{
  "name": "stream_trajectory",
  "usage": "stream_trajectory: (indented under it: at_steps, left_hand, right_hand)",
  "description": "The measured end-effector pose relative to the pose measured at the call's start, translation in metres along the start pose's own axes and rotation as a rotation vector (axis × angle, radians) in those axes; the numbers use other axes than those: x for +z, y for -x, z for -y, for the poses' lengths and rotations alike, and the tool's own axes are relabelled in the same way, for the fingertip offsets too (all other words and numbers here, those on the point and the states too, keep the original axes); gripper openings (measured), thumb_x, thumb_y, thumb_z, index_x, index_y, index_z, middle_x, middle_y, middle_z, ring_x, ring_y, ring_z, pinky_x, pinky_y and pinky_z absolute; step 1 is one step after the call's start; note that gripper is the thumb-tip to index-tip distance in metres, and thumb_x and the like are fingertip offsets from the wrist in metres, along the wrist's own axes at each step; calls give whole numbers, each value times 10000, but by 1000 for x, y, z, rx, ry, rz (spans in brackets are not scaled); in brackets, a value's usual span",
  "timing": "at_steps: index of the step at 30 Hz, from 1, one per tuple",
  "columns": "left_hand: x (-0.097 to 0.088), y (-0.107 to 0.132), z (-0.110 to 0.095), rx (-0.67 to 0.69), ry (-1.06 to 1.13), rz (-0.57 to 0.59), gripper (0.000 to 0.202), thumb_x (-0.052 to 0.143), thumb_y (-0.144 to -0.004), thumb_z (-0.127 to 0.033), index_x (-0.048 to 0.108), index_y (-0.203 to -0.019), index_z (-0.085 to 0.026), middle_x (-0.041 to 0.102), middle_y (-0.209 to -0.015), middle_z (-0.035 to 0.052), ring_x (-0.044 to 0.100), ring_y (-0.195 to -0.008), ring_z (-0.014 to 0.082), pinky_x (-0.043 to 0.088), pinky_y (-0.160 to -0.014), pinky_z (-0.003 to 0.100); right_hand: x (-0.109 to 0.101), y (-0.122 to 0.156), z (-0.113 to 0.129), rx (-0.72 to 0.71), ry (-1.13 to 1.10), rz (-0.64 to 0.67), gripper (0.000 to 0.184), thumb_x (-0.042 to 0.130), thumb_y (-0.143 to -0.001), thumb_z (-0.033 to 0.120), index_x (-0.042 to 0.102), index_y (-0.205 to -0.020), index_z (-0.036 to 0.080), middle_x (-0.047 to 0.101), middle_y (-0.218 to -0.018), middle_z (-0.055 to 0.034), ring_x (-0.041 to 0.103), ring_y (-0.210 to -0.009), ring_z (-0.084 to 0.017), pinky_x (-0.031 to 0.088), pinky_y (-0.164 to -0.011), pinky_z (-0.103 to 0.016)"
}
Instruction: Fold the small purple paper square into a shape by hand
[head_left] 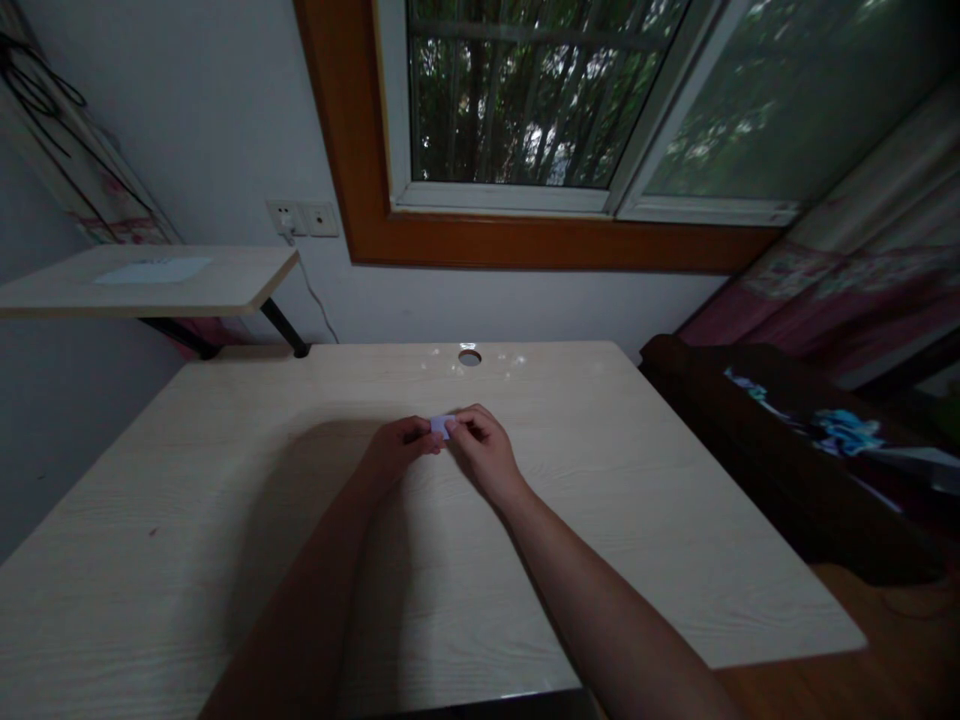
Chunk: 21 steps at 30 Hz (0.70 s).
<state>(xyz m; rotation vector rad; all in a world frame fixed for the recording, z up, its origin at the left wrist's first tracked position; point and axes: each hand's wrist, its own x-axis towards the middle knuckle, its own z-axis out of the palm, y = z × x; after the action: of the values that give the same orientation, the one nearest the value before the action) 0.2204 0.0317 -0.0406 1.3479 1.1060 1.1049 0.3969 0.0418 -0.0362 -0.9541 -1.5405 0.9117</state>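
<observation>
Between my two hands is a small pale lilac piece, perhaps folded paper (439, 427), just above or on the far middle of the desk. My left hand (397, 450) pinches its left edge with thumb and fingers. On the other side my right hand (486, 448) grips the right edge, the thumb lying over its face. Fingers cover part of the piece, so its full shape is hidden. Beneath both hands spreads the light wood-grain desk (600, 520).
A raised shelf (247, 280) with a pale sheet (154, 270) on it stands at the desk's left back. A round cable hole (469, 357) lies behind my hands. Past the right edge is a dark brown covered surface (750, 440) with bluish items (847, 430). A window (525, 100) faces me.
</observation>
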Motion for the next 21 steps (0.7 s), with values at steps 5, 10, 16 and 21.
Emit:
stream_trajectory:
  at_steps: [5,10,16,21]
  left_hand:
    - [1,1,-1,-7,22,-40,267,756,-716,-406,684,-777,-156,723,-736,38,663,-687,161,534,-728,300]
    - [2,2,-9,29,23,-93,263,743,-730,-404,689,-794,-155,706,-729,28,642,-689,152,525,-721,291]
    - [-1,0,-10,92,11,-177,241,719,-762,-402,684,-771,-164,663,-688,6,601,-672,135,492,-685,259]
    - [-2,0,-12,104,27,-218,222,746,-735,-383,694,-796,-177,674,-725,3,606,-707,139,491,-710,263]
  right_hand:
    - [0,1,-1,20,7,9,191,633,-872,391,687,-801,223,610,-829,-22,572,-769,-167,449,-728,-299]
    - [-1,0,-1,26,23,15,196,634,-868,397,688,-793,225,611,-815,-21,569,-757,-167,443,-710,-294]
    - [0,-1,4,20,8,30,169,650,-858,354,697,-762,223,605,-784,-14,554,-738,-161,421,-690,-285]
    - [1,-2,3,50,-33,14,180,655,-855,376,711,-782,222,614,-794,-15,565,-758,-164,428,-710,-286]
